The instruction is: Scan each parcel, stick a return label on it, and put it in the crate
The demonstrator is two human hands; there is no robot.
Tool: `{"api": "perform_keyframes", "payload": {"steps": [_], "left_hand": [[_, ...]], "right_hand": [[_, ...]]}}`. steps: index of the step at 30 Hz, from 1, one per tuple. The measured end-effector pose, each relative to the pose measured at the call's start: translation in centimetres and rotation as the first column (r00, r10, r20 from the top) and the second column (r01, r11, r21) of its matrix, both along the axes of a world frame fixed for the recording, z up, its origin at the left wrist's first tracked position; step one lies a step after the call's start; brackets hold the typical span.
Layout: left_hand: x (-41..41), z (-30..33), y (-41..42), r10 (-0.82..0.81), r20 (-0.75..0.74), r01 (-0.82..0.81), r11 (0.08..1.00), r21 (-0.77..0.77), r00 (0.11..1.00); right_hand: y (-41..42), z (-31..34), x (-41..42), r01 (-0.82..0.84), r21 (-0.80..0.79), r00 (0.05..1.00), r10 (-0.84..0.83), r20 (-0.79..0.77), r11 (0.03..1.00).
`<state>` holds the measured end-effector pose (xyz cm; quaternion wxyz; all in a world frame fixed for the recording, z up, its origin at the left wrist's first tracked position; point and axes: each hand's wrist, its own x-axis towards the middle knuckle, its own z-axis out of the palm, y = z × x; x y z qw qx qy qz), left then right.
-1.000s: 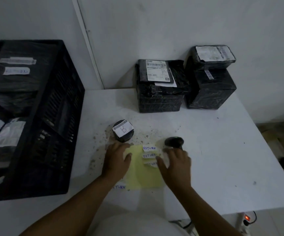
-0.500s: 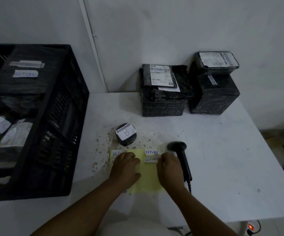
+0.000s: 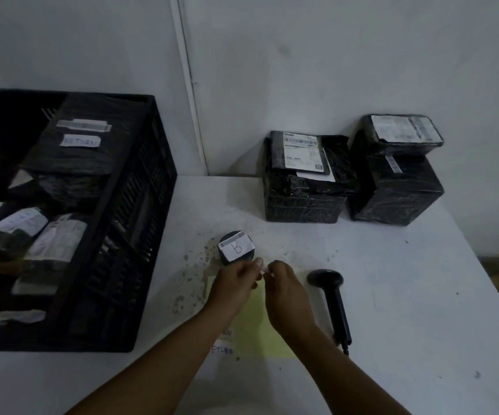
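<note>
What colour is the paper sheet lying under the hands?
Pale yellow sheet of paper, seen best in the head view, lying on the white table.

Two bare forearms, no sleeves, white top

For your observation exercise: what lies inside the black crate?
The black crate holds several dark-wrapped parcels with white labels; the top one carries a strip reading RETURN. Whatever lies beneath them or behind the near wall is covered.
</note>
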<state>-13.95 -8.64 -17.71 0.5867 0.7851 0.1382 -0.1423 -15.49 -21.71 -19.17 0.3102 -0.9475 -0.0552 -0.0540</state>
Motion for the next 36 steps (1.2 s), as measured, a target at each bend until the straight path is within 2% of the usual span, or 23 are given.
{"api": "perform_keyframes", "payload": {"steps": [4,8,10,14,18,21,27,31,34,36], "left_hand": [[0.7,0.0,1.2,0.092,-0.023,-0.093,0.994,-0.057,0.996],[1.3,-0.3,2.9,0.183,-0.071,-0.189,0.977,-0.093,0.980],[1.7,-0.4,3.5,0.220,-0.084,-0.226,0.971,-0.073,0.972],[2.9,-0.4,4.1,0.260,-0.055,-0.263,0.963,-0.060,0.964],[4.7,-0.8,4.1,0.287,0.026,-0.288,0.955,0.067,0.957],[5.8,-1.5,3.9,0.288,0.086,-0.298,0.942,0.153,0.954],[5.9,-3.5,3.5,0.191,0.167,-0.242,0.895,0.375,0.967],[5.9,-4.2,3.5,0.180,0.203,-0.260,0.827,0.499,0.963],[6.4,-4.4,3.5,0.333,0.113,-0.349,0.842,0.411,0.936],[6.7,-4.8,3.8,0.363,0.020,-0.343,0.859,0.379,0.932]], "right_hand": [[1.6,-0.1,1.1,-0.103,0.011,0.995,0.102,0.015,0.995],[1.7,-0.7,2.5,-0.104,0.141,0.984,0.122,-0.127,0.985],[1.7,-0.8,3.5,-0.080,0.188,0.977,0.114,-0.181,0.979],[2.2,-0.8,5.8,0.016,0.258,0.980,0.035,-0.194,0.966],[3.2,-0.6,8.2,0.125,0.296,0.959,-0.039,-0.281,0.947],[3.7,-0.9,9.7,0.131,0.229,0.956,-0.062,-0.286,0.965],[4.2,-2.2,11.4,0.007,0.041,0.978,0.001,-0.209,0.999],[4.7,-3.1,11.4,0.008,-0.012,0.997,-0.009,-0.078,1.000],[4.9,-3.8,11.6,0.121,0.102,0.954,-0.087,-0.286,0.987],[4.8,-4.3,12.0,0.115,0.100,0.925,-0.069,-0.375,0.988]]}}
